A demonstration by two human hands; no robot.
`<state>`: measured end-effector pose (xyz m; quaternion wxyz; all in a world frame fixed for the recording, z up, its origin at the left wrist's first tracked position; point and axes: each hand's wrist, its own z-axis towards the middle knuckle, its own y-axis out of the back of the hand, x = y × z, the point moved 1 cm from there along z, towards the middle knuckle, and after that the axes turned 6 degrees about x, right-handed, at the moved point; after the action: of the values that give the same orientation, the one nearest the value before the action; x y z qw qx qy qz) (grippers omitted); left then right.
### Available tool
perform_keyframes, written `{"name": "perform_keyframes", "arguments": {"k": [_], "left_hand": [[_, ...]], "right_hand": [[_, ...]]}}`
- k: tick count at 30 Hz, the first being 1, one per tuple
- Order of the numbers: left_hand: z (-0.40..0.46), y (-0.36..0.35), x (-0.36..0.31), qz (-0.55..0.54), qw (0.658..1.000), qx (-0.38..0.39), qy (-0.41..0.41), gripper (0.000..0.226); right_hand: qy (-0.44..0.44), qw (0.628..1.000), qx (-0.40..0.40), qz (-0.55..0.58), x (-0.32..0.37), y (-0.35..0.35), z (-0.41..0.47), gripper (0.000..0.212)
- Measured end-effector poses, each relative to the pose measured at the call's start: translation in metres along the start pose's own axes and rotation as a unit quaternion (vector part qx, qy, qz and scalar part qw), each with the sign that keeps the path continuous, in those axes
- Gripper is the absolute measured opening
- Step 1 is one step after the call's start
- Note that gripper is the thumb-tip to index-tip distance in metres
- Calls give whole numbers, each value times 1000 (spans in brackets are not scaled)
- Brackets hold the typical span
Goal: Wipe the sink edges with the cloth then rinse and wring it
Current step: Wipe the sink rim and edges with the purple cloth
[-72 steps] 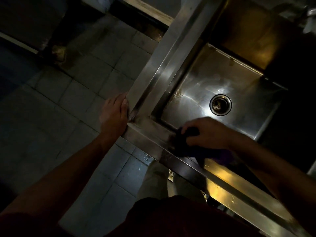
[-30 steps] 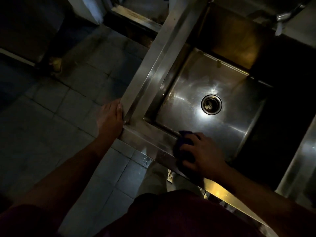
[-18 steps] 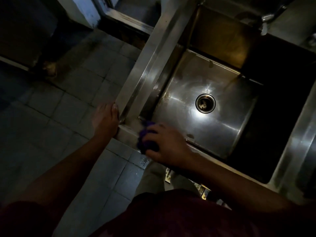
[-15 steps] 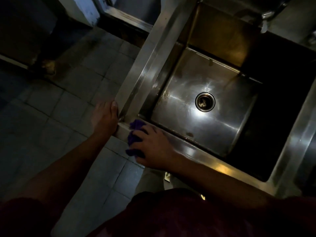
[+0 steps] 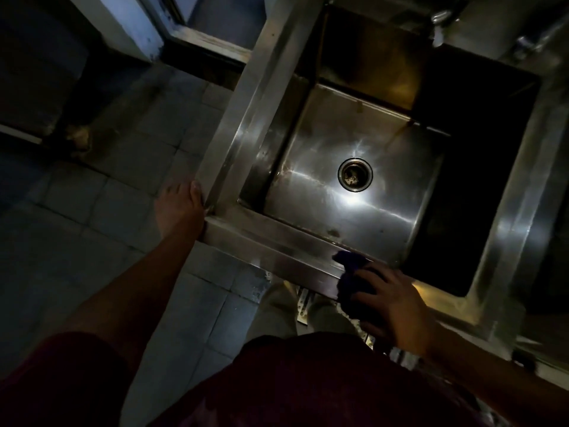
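A stainless steel sink (image 5: 277, 245) with a round drain (image 5: 355, 175) fills the right half of the view. My right hand (image 5: 391, 303) presses a dark purple cloth (image 5: 351, 274) onto the sink's near edge, right of its middle, fingers curled over the bunched cloth. My left hand (image 5: 180, 208) rests against the outer side of the sink's near left corner, thumb along the steel edge. A tap spout (image 5: 440, 18) shows at the top right above the basin; no water runs from it.
A grey tiled floor (image 5: 123, 211) lies to the left and below the sink. A pale door frame (image 5: 129, 26) stands at the top left. My legs and dark red shirt are at the bottom. The right part of the basin is in deep shadow.
My right hand has slid the cloth along the near edge from the left corner back toward the right. My left hand has stayed at the corner.
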<state>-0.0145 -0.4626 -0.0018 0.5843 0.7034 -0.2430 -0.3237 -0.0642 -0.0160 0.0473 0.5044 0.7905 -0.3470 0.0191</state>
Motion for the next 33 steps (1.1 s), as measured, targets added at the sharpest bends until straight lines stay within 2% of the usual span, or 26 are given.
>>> {"name": "perform_keyframes", "arguments": {"k": [5, 9, 11, 14, 16, 18, 19, 23, 27, 30, 33], "left_hand": [[-10, -4, -8, 3, 998, -16, 57, 45], [-13, -11, -10, -22, 995, 3, 98, 56], [-10, -18, -9, -31, 992, 14, 125, 50], [-8, -22, -10, -28, 986, 67, 151, 33], [-5, -19, -9, -47, 979, 94, 173, 36], [-5, -12, -5, -40, 981, 120, 148, 39], [-5, -8, -3, -39, 981, 136, 135, 40], [-4, 8, 4, -148, 961, 173, 160, 48], [-7, 24, -2, -214, 950, 188, 124, 45], [-8, 24, 0, -237, 939, 212, 131, 45], [-1, 18, 8, -253, 934, 226, 110, 43]], "right_hand": [[-26, 999, -41, -2, -23, -8, -59, 49], [-77, 995, -61, -12, -45, -18, -101, 54], [-132, 989, -73, -10, -54, -22, -117, 57], [-167, 976, -138, 23, -50, -28, -117, 55], [-167, 967, -182, 58, -34, -26, -97, 51], [-154, 964, -199, 86, -16, -21, -68, 47], [-152, 965, -193, 95, -8, -16, -52, 46], [-115, 971, -164, 129, 15, 15, 22, 44], [-82, 963, -153, 207, 46, 73, 114, 43], [-69, 944, -210, 244, 62, 124, 192, 38], [-79, 917, -273, 280, 72, 171, 262, 45]]}}
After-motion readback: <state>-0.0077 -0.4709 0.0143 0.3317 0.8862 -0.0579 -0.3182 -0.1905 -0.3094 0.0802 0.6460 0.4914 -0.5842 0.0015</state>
